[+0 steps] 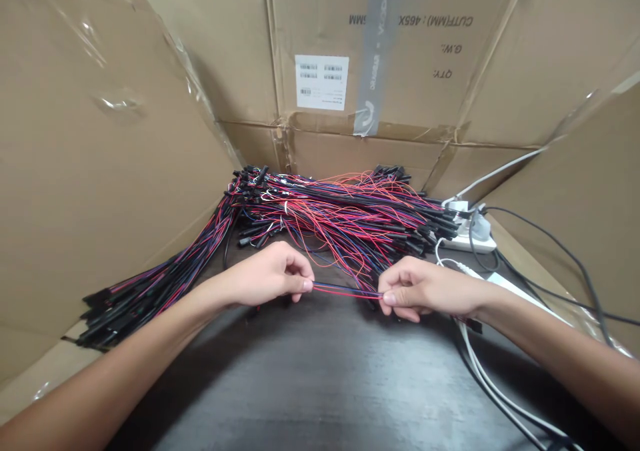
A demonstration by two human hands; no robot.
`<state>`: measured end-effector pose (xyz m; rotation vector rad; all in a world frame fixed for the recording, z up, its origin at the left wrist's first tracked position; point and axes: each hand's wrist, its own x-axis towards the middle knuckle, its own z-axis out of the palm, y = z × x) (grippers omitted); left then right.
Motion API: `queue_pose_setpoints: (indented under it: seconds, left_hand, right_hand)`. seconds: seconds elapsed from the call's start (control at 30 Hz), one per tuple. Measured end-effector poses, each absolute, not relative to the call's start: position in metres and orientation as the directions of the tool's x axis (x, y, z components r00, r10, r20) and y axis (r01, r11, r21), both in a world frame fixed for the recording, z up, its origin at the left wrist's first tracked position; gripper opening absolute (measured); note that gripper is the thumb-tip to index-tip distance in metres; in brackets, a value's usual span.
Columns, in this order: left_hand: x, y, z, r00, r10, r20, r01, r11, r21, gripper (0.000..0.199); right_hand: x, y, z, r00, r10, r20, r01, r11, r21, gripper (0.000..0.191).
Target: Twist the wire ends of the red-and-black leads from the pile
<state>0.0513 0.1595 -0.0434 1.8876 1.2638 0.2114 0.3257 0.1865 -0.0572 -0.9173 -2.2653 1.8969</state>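
A thin wire harness (346,291) with red and dark blue strands stretches between my two hands above the dark table. My left hand (273,274) pinches one part of it between thumb and fingers. At the other side, my right hand (413,289) is closed on the same wires, thumb against the forefinger. The wire ends are mostly hidden behind my fingers. Just beyond my hands lies a large pile of wire harnesses (330,204), red, blue and black, with black connectors at both sides.
Another bundle of harnesses (150,291) slopes down at the left. At the right are a white power strip (473,241) and several loose cables (555,234). Cardboard walls (100,171) enclose the dark tabletop (320,377) at the back and both sides.
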Motion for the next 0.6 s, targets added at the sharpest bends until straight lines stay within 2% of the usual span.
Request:
queue_pose_setpoints:
  seconds: [0.3, 0.6]
  left_hand:
    - [0.0560, 0.1567, -0.0401, 0.469, 0.865, -0.179, 0.715, -0.254, 0.652, 0.023]
    - [0.0572, 0.1542, -0.0353, 0.467, 0.866, -0.180, 0.643, -0.192, 0.741, 0.022]
  right_hand:
    - [0.3288, 0.1872, -0.0596, -0.816, 0.455, -0.356, 0.396, -0.008, -0.918, 0.033]
    - [0.3204, 0.1797, -0.0526, -0.774, 0.522, -0.358, 0.404, -0.028, -0.914, 0.021]
